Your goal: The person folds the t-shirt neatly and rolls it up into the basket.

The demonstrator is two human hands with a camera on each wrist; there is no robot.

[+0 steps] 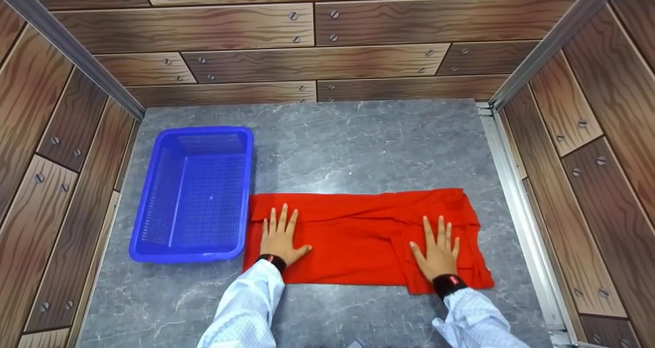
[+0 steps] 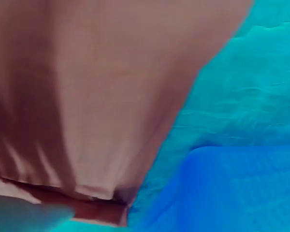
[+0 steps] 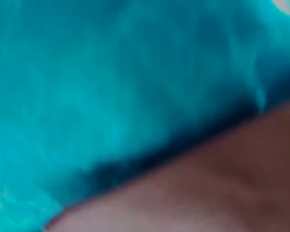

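A red cloth [image 1: 353, 251] lies spread in a long rectangle, with a folded strip along its far side and rumpled layers at its right end. On its left end rests my left hand [image 1: 279, 241], palm down with fingers spread. My right hand [image 1: 439, 251] lies the same way on the layered right end. Neither hand grips the fabric. In the off-coloured left wrist view, a broad brownish stretch of cloth [image 2: 111, 96] narrows beside the blue basket [image 2: 241, 188]. The right wrist view is badly blurred.
The blue plastic basket [image 1: 249, 184] stands on the grey marbled table [image 1: 332, 143], close against the cloth's left edge. Wood-patterned walls [image 1: 256, 25] enclose the back and both sides. A metal rail [image 1: 517, 204] runs along the right edge.
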